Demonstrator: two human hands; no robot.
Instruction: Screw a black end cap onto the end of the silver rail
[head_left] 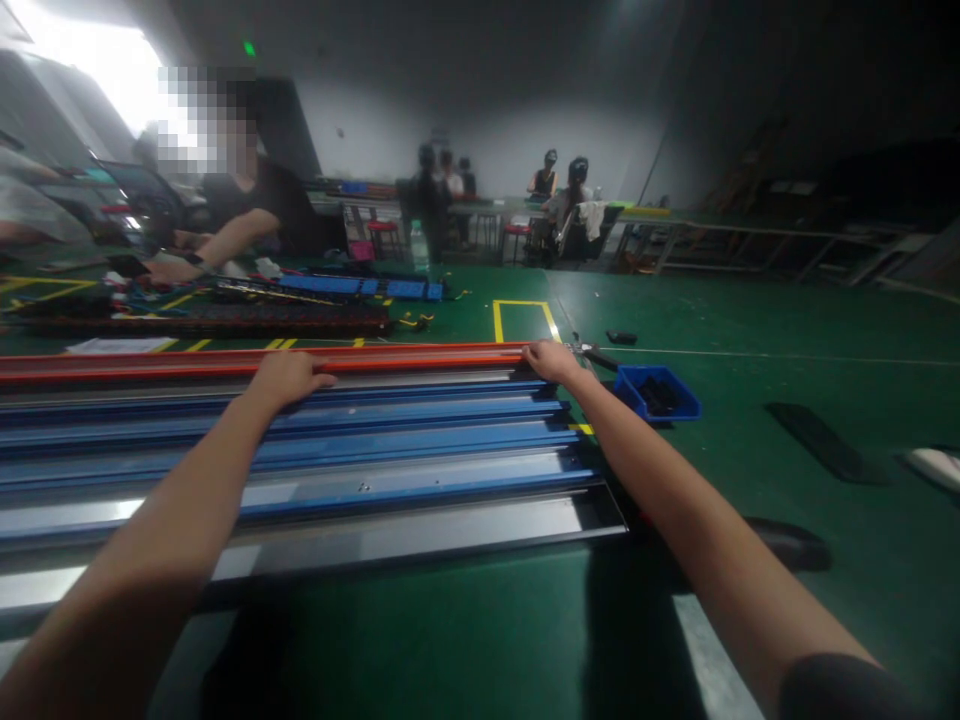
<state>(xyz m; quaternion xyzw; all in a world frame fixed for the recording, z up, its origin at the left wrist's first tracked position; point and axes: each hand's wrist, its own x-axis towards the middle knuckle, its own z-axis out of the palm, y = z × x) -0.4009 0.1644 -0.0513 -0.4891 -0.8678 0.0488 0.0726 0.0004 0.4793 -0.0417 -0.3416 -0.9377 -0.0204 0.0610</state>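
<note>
A long orange-red metal channel [420, 355] runs across the far side of a row of profiles. My left hand [289, 378] grips its near edge, fingers curled over it and thumb sticking out to the right. Closed around the channel's right end is my right hand [551, 361], with the fingertips partly hidden. Nearer to me lie several blue metal channels [450, 440], side by side and parallel. A black-edged channel with a silvery inside [450, 525] is the closest of them.
Right of the channels sit a blue bin [686, 402] with black parts and a tool with dark handles [600, 357]. A black flat piece [817, 440] lies farther right. Across the green table [465, 320], a person in black [262, 200] handles wired strips. Others sit behind.
</note>
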